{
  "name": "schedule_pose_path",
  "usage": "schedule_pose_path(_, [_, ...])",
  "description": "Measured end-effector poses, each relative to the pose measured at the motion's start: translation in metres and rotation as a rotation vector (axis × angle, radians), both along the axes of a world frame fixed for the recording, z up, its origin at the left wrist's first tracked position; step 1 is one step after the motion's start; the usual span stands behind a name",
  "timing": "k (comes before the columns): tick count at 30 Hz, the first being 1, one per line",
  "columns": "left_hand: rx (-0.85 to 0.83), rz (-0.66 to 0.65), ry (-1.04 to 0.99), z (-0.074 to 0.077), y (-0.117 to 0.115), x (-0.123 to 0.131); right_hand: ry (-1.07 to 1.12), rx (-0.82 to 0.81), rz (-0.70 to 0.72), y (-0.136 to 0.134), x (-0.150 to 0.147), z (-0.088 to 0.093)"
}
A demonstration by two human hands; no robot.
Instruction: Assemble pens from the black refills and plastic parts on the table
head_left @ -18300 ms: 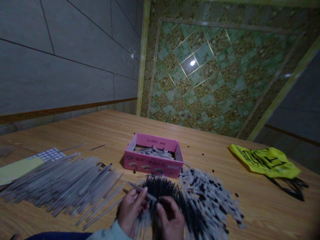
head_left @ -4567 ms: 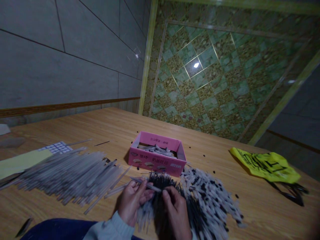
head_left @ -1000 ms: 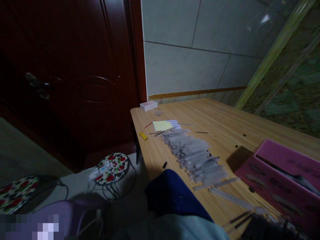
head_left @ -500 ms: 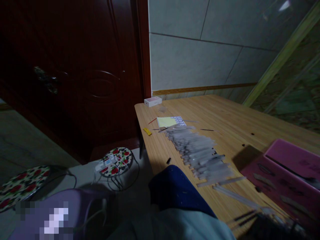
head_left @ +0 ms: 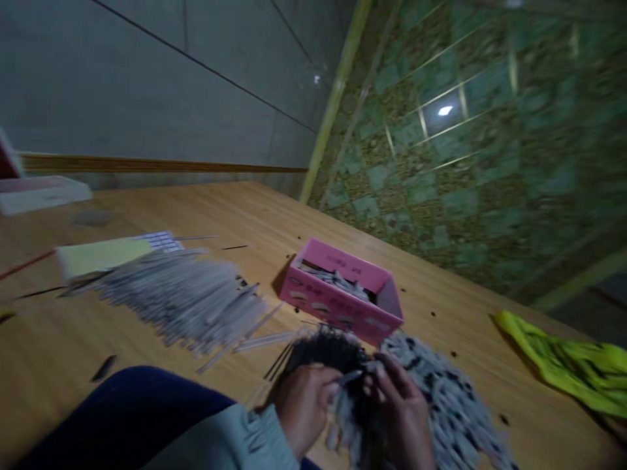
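Wooden tabletop beneath; stick between left fingers.

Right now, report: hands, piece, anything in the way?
Left hand pinching grey piece. Right hand close by, grip blurred. Dark pile below, box beyond.

The left hand, in a pale blue-green fabric sleeve, pinched a slim grey piece over a heap of thin black sticks. The right hand was at the piece's other end; blur obscured its grip. Just beyond stood a rectangular pink printed box containing slender greyish pieces. Translucent grey tubes lay massed leftward on the wood-grain tabletop. Short white-and-black pieces were piled beside the right hand; a crumpled yellow item with black markings lay farther right.
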State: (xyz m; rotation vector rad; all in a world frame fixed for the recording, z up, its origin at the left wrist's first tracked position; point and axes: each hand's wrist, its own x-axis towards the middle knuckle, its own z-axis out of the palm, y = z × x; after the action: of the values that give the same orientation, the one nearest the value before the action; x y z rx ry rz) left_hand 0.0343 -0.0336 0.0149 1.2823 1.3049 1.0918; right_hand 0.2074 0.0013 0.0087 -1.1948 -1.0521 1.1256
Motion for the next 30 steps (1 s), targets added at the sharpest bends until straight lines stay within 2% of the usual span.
schedule_pose_path(2, [0.08, -0.023, 0.104, -0.005, 0.004, 0.002, 0.156, -0.022, 0.018, 0.002, -0.004, -0.002])
schedule_pose_path(7, [0.182, -0.06, 0.307, -0.006, 0.004, -0.001, 0.226, -0.021, 0.045, -0.002, -0.009, -0.003])
schedule_pose_path(12, [0.21, -0.054, 0.329, -0.004, 0.005, 0.0, 0.142, 0.024, 0.136, -0.003, -0.006, -0.004])
schedule_pose_path(17, [0.179, -0.101, 0.329, -0.004, 0.007, 0.0, 0.036, 0.038, 0.207, -0.001, -0.006, -0.003])
schedule_pose_path(25, [0.242, -0.117, 0.43, -0.008, 0.002, 0.001, 0.02, 0.016, 0.166, -0.006, -0.014, 0.002])
schedule_pose_path(30, [0.214, -0.134, 0.343, -0.01, 0.003, 0.0, 0.019, 0.017, 0.165, -0.008, -0.022, 0.001])
